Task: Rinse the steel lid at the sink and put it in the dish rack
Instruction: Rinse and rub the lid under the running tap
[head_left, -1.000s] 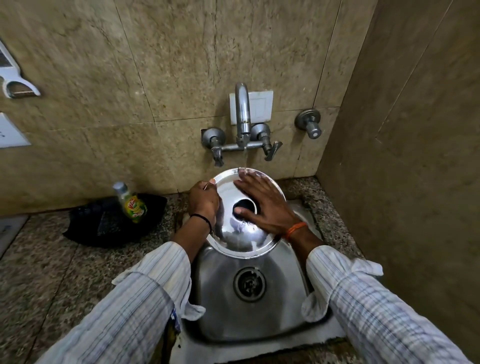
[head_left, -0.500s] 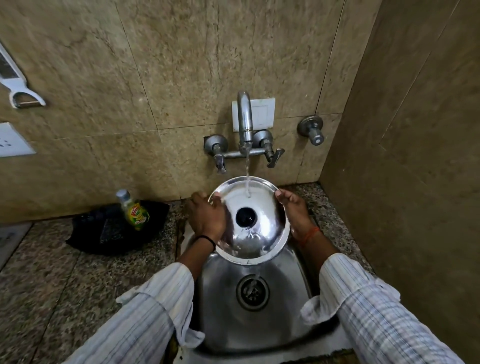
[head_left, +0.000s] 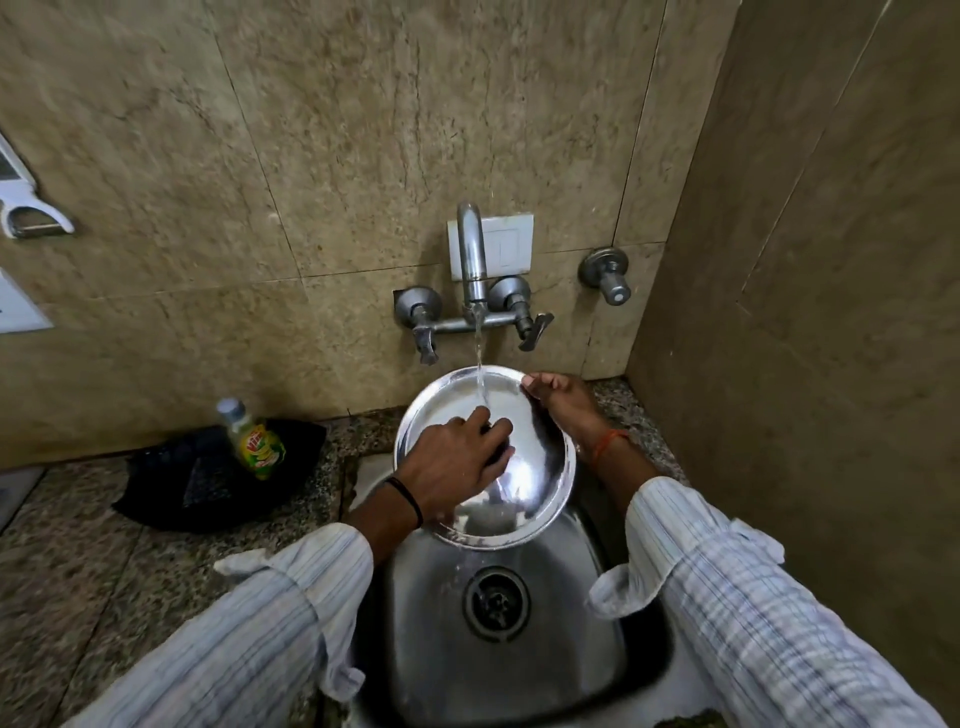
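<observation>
The steel lid (head_left: 524, 467) tilts over the sink (head_left: 571, 649) under the tap's stream. The right hand (head_left: 563, 402) pinches its far right rim; the left hand (head_left: 457, 465) lies spread on its centre, the nearer one.

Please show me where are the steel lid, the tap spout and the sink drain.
steel lid (head_left: 537, 457): head view, bare shiny face right of the knob.
tap spout (head_left: 471, 249): head view, upright steel pipe.
sink drain (head_left: 496, 603): head view, strainer centre.
</observation>
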